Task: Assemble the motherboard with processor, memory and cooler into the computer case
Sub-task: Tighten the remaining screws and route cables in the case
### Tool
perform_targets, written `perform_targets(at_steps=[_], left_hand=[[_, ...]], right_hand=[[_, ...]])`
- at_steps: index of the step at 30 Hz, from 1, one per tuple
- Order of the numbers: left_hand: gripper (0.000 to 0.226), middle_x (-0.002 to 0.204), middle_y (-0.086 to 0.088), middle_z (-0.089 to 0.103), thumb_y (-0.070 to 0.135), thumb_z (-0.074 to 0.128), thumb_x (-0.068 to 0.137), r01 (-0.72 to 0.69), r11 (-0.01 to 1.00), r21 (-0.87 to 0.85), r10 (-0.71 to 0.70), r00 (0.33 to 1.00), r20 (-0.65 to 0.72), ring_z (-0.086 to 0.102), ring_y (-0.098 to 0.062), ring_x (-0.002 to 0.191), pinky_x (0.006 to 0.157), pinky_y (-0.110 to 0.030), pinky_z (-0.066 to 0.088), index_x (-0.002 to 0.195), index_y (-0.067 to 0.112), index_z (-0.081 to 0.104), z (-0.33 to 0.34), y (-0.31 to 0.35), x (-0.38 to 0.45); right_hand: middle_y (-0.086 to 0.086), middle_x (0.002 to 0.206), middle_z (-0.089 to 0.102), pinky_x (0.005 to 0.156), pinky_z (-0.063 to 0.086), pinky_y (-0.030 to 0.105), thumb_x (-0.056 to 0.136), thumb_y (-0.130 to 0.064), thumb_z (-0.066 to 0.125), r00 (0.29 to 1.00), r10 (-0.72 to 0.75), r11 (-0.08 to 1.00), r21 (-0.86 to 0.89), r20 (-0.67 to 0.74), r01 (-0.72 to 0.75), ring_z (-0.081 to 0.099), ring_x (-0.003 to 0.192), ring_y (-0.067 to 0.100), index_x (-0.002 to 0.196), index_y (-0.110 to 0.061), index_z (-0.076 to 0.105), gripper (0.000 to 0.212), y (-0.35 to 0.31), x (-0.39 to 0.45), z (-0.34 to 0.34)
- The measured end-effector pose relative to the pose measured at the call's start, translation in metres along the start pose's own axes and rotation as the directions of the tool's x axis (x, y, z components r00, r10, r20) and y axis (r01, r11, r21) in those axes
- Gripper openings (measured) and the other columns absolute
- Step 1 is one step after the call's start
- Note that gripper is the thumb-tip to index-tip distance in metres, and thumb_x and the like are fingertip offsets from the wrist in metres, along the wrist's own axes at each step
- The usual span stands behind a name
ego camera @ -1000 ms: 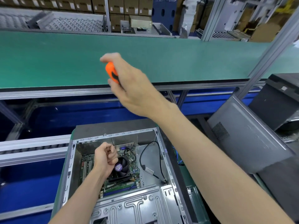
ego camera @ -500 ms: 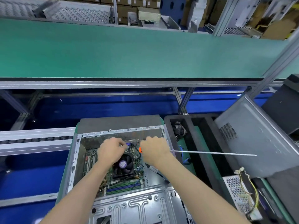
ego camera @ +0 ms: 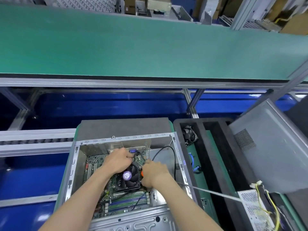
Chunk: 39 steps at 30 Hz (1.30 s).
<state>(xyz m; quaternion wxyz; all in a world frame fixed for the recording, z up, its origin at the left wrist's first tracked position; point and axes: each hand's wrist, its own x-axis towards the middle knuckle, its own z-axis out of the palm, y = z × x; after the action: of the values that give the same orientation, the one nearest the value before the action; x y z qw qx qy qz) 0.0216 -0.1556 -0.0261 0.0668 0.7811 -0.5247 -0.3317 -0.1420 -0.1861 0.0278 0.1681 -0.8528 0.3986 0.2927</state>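
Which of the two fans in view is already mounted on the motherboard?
The cooler fan with the purple hub label, inside the case between both hands. The other fan lies loose in the black tray.

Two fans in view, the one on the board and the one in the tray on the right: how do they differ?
The cooler fan sits on the motherboard inside the case, between both hands; the loose fan leans tilted in the black tray, untouched. The cooler fan carries a purple hub sticker; none shows on the loose fan. Both are black and square-framed.
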Motion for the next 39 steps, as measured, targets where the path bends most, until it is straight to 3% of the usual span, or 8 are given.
perform_targets(at_steps=[6, 10, 15, 19, 22, 31, 35, 39], left_hand=[[0.015, 0.055, 0.004, 0.051, 0.017, 0.047, 0.068, 0.014, 1.000, -0.020, -0.013, 1.000, 0.022, 0.057, -0.026, 0.063, 0.057, -0.026, 0.043, 0.054, 0.019, 0.050, 0.002, 0.003, 0.004], [0.021, 0.061, 0.011, 0.048, 0.014, 0.049, 0.068, 0.013, 0.998, -0.058, -0.013, 1.000, 0.007, 0.053, -0.021, 0.057, 0.052, -0.025, 0.037, 0.048, 0.018, 0.045, 0.004, 0.006, 0.004], [0.027, 0.051, 0.007, 0.042, 0.013, 0.051, 0.070, 0.018, 0.995, -0.102, -0.019, 1.000, -0.012, 0.036, -0.020, 0.051, 0.051, -0.027, 0.026, 0.046, 0.015, 0.037, 0.005, 0.006, 0.004], [0.029, 0.067, 0.011, 0.046, 0.014, 0.054, 0.072, 0.033, 0.994, -0.103, -0.033, 0.999, -0.003, 0.048, -0.017, 0.056, 0.051, -0.025, 0.034, 0.045, 0.015, 0.043, 0.005, 0.006, 0.004], [0.031, 0.072, 0.009, 0.046, 0.013, 0.054, 0.071, 0.039, 0.991, -0.130, -0.037, 0.999, 0.014, 0.049, -0.015, 0.056, 0.053, -0.026, 0.036, 0.043, 0.015, 0.041, 0.007, 0.006, 0.006], [0.035, 0.054, 0.008, 0.034, 0.008, 0.055, 0.069, 0.012, 0.983, -0.185, -0.014, 1.000, -0.005, 0.030, -0.015, 0.046, 0.050, -0.026, 0.024, 0.043, 0.014, 0.032, 0.012, 0.007, 0.006], [0.033, 0.046, 0.002, 0.023, 0.005, 0.051, 0.070, -0.016, 0.982, -0.187, 0.012, 1.000, -0.022, 0.020, -0.017, 0.046, 0.051, -0.026, 0.021, 0.047, 0.018, 0.031, 0.010, 0.011, 0.002], [0.033, 0.046, 0.001, 0.026, 0.005, 0.051, 0.071, -0.029, 0.986, -0.166, 0.026, 0.999, -0.026, 0.022, -0.019, 0.046, 0.053, -0.028, 0.027, 0.048, 0.018, 0.032, 0.009, 0.011, 0.000]], right_hand=[[0.015, 0.126, 0.055, 0.088, 0.049, 0.041, 0.084, -0.005, 0.048, 0.997, 0.066, 0.901, 0.431, -0.025, -0.049, 0.057, 0.110, 0.038, 0.119, -0.008, 0.052, 0.035, 0.012, 0.007, 0.010], [0.009, 0.107, 0.062, 0.091, 0.052, 0.041, 0.080, -0.003, 0.046, 0.993, 0.110, 0.738, 0.667, 0.031, -0.103, 0.059, 0.101, 0.031, 0.110, -0.012, 0.057, 0.033, 0.023, 0.018, 0.015], [0.005, 0.069, 0.045, 0.056, 0.033, 0.026, 0.075, 0.005, 0.050, 0.979, 0.167, 0.542, 0.819, 0.116, -0.189, 0.043, 0.063, 0.020, 0.080, -0.006, 0.055, 0.013, 0.027, 0.019, 0.007], [0.010, 0.083, 0.055, 0.045, 0.028, 0.022, 0.070, 0.008, 0.051, 0.964, 0.166, 0.420, 0.870, 0.206, -0.258, 0.043, 0.059, 0.018, 0.124, 0.007, 0.055, 0.055, 0.032, 0.017, 0.004], [0.011, 0.082, 0.054, 0.042, 0.025, 0.022, 0.068, 0.009, 0.052, 0.954, 0.165, 0.354, 0.888, 0.251, -0.295, 0.040, 0.055, 0.016, 0.119, -0.004, 0.061, 0.053, 0.031, 0.017, 0.001], [0.012, 0.080, 0.050, 0.052, 0.028, 0.030, 0.060, 0.007, 0.050, 0.950, 0.175, 0.362, 0.880, 0.258, -0.306, 0.044, 0.068, 0.024, 0.102, 0.004, 0.063, 0.044, 0.030, 0.011, 0.001], [0.012, 0.077, 0.052, 0.058, 0.037, 0.033, 0.064, 0.007, 0.049, 0.957, 0.216, 0.425, 0.864, 0.195, -0.272, 0.047, 0.068, 0.022, 0.119, 0.013, 0.054, 0.056, 0.032, 0.015, 0.008], [0.006, 0.107, 0.058, 0.090, 0.053, 0.039, 0.077, -0.006, 0.052, 0.967, 0.253, 0.584, 0.790, 0.041, -0.186, 0.060, 0.100, 0.026, 0.123, -0.013, 0.061, 0.047, 0.028, 0.014, 0.014]])
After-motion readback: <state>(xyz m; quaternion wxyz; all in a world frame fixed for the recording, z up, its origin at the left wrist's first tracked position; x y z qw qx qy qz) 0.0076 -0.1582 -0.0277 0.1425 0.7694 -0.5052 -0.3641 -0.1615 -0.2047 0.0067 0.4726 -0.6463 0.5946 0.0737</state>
